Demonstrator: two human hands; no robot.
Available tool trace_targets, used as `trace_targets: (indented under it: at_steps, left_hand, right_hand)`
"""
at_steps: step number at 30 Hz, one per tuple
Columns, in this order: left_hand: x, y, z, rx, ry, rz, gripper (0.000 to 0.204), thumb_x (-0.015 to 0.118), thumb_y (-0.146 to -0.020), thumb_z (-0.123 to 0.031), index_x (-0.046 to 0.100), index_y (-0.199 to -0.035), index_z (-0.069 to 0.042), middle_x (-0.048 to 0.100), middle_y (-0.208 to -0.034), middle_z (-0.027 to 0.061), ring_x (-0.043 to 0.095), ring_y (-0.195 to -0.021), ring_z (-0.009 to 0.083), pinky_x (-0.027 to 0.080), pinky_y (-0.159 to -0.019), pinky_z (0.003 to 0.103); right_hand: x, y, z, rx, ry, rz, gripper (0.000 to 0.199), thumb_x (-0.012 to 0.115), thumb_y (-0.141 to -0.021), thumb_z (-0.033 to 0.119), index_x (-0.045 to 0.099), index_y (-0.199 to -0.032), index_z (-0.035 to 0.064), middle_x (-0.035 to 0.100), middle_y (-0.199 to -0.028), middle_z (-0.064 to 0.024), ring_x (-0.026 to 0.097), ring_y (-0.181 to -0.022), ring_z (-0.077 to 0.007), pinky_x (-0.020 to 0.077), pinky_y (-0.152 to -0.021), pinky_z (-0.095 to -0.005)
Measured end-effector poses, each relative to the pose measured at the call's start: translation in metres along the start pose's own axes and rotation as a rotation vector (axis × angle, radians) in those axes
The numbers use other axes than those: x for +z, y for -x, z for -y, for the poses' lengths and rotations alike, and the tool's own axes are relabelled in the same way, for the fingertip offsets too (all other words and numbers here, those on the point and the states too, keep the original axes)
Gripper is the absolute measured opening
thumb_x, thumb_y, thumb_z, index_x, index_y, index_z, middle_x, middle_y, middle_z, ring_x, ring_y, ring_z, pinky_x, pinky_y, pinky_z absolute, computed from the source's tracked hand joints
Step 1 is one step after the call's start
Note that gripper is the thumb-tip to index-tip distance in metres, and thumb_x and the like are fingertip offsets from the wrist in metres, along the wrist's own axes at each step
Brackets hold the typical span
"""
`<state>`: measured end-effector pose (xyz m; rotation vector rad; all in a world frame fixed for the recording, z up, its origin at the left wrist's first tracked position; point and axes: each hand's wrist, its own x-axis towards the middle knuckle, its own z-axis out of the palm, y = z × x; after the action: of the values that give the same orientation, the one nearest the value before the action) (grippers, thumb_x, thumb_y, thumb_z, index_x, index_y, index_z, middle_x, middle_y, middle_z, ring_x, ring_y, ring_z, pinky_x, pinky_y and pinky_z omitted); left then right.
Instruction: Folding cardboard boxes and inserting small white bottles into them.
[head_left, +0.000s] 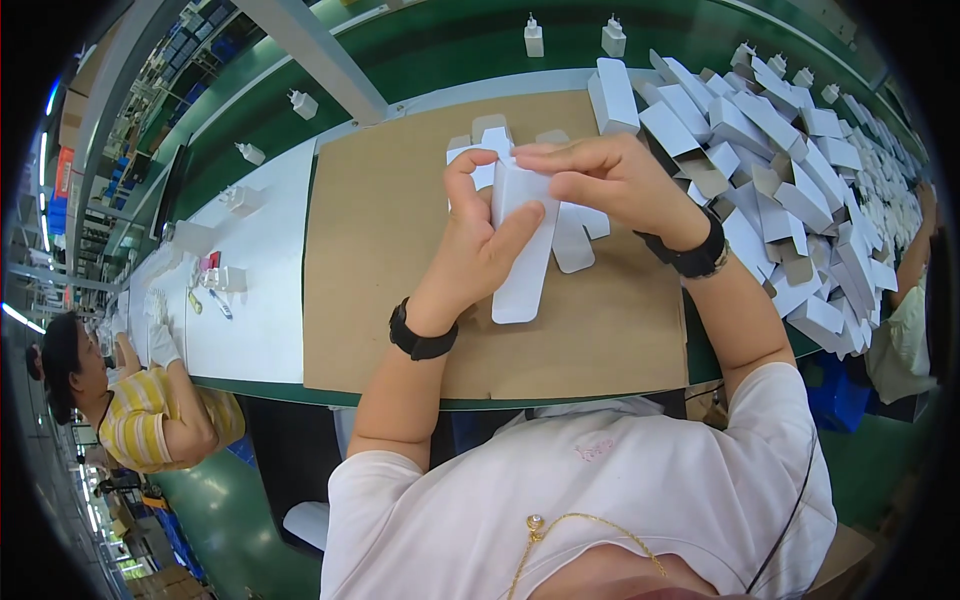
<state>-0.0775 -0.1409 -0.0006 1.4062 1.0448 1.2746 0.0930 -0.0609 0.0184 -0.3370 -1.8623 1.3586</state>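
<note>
Above the brown cardboard sheet, a narrow white paper carton is held with a long flap pointing toward me. My left hand wraps round its left side, thumb pressed across the front. At the carton's far end, my right hand pinches the edge with its fingertips. Part of that end is hidden by the fingers. Unfolded white carton blanks with grey-brown insides lie on the sheet beneath and beside the carton.
A large heap of folded white cartons stands to the right, and one carton lies at the sheet's far edge. White plug adapters sit on the green belt. A metal post rises behind. A co-worker sits at left.
</note>
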Motion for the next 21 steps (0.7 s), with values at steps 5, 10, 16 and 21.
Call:
trace_targets:
  at_steps: [5, 10, 16, 21]
  left_hand:
    - [-0.04, -0.013, 0.022, 0.316, -1.205, -0.546, 0.053, 0.057, -0.081, -0.038, 0.05, -0.109, 0.005, 0.06, -0.091, 0.0212, 0.058, -0.074, 0.0336, 0.046, -0.069, 0.035]
    - [-0.054, -0.014, 0.019, -0.32, -0.821, -0.238, 0.05, 0.07, -0.069, -0.035, 0.057, -0.094, 0.006, 0.061, -0.073, 0.0171, 0.06, -0.065, 0.0266, 0.047, -0.06, 0.033]
    - [-0.048, -0.015, 0.009, -0.239, -0.888, -0.384, 0.039, 0.077, -0.061, -0.024, 0.059, -0.084, 0.002, 0.062, -0.068, 0.0139, 0.061, -0.062, 0.0225, 0.048, -0.057, 0.03]
    - [-0.059, -0.015, 0.024, -0.275, -0.87, -0.43, 0.035, 0.076, -0.061, -0.021, 0.057, -0.077, 0.002, 0.058, -0.063, 0.0111, 0.056, -0.056, 0.021, 0.046, -0.054, 0.029]
  right_hand:
    - [-0.081, 0.017, 0.057, -0.044, 0.398, -0.518, 0.024, 0.059, -0.082, 0.019, 0.064, -0.098, 0.0026, 0.064, -0.088, -0.0016, 0.054, -0.07, -0.0074, 0.0423, -0.063, -0.0197]
    - [-0.164, 0.062, 0.106, -0.293, 0.758, -1.225, 0.026, 0.058, -0.083, 0.019, 0.064, -0.1, -0.0002, 0.064, -0.093, -0.0062, 0.057, -0.08, -0.0112, 0.0429, -0.076, -0.022]
    - [-0.115, 0.036, 0.079, -0.231, 0.838, -1.158, 0.02, 0.058, -0.084, 0.014, 0.065, -0.099, 0.0028, 0.065, -0.097, -0.0054, 0.058, -0.09, -0.0122, 0.0434, -0.082, -0.0231]
    - [-0.033, -0.002, 0.019, -0.08, 0.852, -0.273, 0.025, 0.063, -0.078, 0.02, 0.064, -0.099, 0.0069, 0.065, -0.08, -0.0074, 0.057, -0.063, -0.0143, 0.0448, -0.059, -0.0222]
